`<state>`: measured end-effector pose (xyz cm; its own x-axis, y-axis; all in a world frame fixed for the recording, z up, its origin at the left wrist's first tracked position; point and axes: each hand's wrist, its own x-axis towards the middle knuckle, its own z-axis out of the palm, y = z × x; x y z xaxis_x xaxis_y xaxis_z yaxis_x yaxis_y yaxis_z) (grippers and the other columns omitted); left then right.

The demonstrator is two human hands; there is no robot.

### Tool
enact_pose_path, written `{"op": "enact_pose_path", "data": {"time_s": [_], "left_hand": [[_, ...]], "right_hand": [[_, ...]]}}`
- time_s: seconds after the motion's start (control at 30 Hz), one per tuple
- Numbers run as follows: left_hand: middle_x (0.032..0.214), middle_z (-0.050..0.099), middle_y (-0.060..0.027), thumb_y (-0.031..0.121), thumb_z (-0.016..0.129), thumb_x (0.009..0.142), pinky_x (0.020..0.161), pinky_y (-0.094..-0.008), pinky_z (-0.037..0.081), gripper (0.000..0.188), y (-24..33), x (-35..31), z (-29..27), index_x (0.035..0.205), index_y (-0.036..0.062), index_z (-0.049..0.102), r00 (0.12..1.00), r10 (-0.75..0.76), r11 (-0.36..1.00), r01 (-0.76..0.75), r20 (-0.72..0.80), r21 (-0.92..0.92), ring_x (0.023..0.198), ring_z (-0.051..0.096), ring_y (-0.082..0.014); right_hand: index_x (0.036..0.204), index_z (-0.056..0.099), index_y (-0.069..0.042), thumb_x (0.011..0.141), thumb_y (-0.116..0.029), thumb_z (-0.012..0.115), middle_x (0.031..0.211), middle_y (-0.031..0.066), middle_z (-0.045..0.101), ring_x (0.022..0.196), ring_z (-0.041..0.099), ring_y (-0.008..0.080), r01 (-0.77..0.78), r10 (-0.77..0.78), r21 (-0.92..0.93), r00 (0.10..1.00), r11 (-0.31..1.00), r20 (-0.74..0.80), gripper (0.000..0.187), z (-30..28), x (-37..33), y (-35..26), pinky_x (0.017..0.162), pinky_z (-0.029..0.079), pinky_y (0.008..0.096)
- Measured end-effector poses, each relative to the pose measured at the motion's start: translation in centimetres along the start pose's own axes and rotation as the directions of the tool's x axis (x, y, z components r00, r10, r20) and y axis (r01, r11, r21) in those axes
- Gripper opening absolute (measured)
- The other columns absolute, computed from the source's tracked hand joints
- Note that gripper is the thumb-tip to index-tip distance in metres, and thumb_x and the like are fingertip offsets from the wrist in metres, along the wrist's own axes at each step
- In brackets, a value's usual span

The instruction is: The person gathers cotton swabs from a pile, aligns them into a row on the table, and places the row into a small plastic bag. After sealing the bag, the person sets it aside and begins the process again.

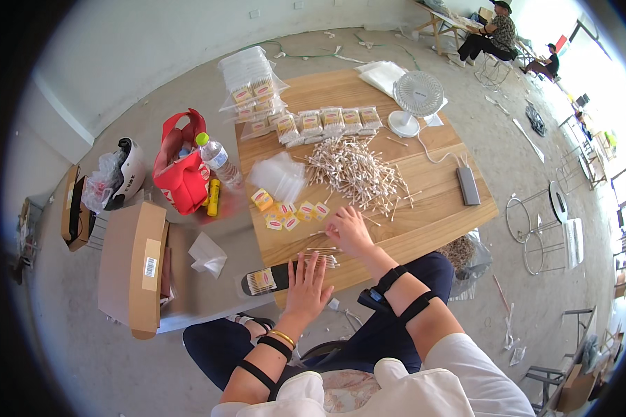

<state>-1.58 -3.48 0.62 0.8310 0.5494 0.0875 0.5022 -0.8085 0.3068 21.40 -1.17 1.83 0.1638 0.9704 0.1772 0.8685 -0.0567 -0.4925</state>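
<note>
My left hand lies with its fingers spread at the table's near edge, beside a small group of cotton swabs. Partly under that hand is a dark flat pad with a rounded end, bearing a filled pack of swabs. My right hand is closed, its fingertips low over the tabletop near a loose swab; what they pinch is hidden. Beyond it spreads a big loose heap of cotton swabs. Small yellow-and-white labels lie left of the right hand, near clear empty bags.
Filled swab packs line the far side of the wooden table. A white fan is cabled to a grey power bank. Left are a red bag, a water bottle and a cardboard box. Two people sit far right.
</note>
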Motion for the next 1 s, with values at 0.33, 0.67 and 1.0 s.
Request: {"op": "enact_pose_path", "data": {"time_s": [0.33,0.67,1.0], "left_hand": [[0.166,0.02,-0.0199,0.039,0.062,0.094,0.123,-0.0611,0.013,0.081,-0.8,2.3,-0.8,0.158,0.0033,0.028,0.994,-0.06,0.995,0.052,-0.095,-0.08,0.154,0.014,-0.0449],[0.165,0.02,-0.0238,0.044,0.058,0.096,0.124,-0.0602,0.011,0.083,-0.8,1.8,1.1,0.16,0.0029,0.023,0.999,-0.004,0.999,0.005,-0.048,0.037,0.154,0.013,-0.0435],[0.163,0.023,-0.0255,0.041,0.063,0.093,0.126,-0.0528,0.013,0.087,-1.1,2.4,-0.7,0.157,-0.0032,0.025,0.996,-0.071,0.994,0.065,-0.061,-0.088,0.154,0.018,-0.0409]], "right_hand": [[0.096,0.069,-0.011,0.081,-0.013,0.073,0.106,0.0107,0.06,0.108,0.055,0.0336,-0.228,0.24,0.079,0.878,0.97,-0.415,0.016,-2.4,-3.8,3.2,0.092,0.045,0.0449],[0.093,0.07,-0.01,0.083,-0.011,0.071,0.1,0.0108,0.06,0.104,0.056,0.0341,-0.068,0.089,0.1,0.97,0.993,-0.225,0.009,1.0,-2.8,0.1,0.089,0.047,0.0443],[0.109,0.067,-0.004,0.096,-0.005,0.055,0.112,0.016,0.06,0.112,0.056,0.0348,-0.158,0.326,0.453,0.889,0.877,-0.321,0.017,2.4,-4.9,-3.1,0.098,0.047,0.0424]]}}
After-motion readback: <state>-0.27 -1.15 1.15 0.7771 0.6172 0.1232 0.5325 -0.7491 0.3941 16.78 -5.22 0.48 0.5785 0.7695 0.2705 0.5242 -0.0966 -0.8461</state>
